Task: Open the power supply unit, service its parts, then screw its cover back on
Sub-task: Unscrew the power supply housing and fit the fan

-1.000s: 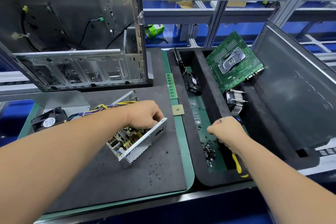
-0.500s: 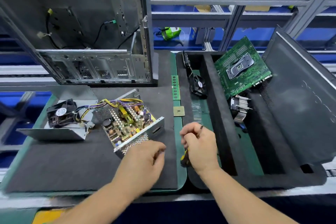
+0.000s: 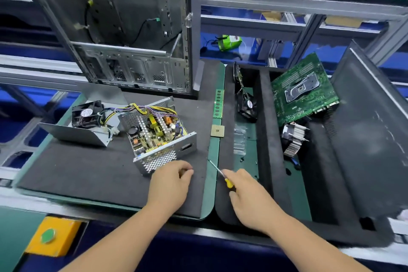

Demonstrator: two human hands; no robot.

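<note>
The power supply unit lies open on the dark foam mat, with its circuit board and coloured wires bare. Its grey metal cover lies to the left, and a black fan rests on it, still wired to the unit. My left hand is on the mat just in front of the unit's perforated front corner, fingers curled and tips down; nothing shows between them. My right hand grips a yellow-handled screwdriver, its shaft pointing up-left over the mat's green edge.
An empty computer case stands behind the mat. A RAM stick and a CPU chip lie on the green strip. The black foam tray at right holds a motherboard, a heat sink, a fan and small screws.
My left hand left the unit's top and came back to the mat in front of it. My right hand lifted the screwdriver out of the tray and brought it toward the mat.
</note>
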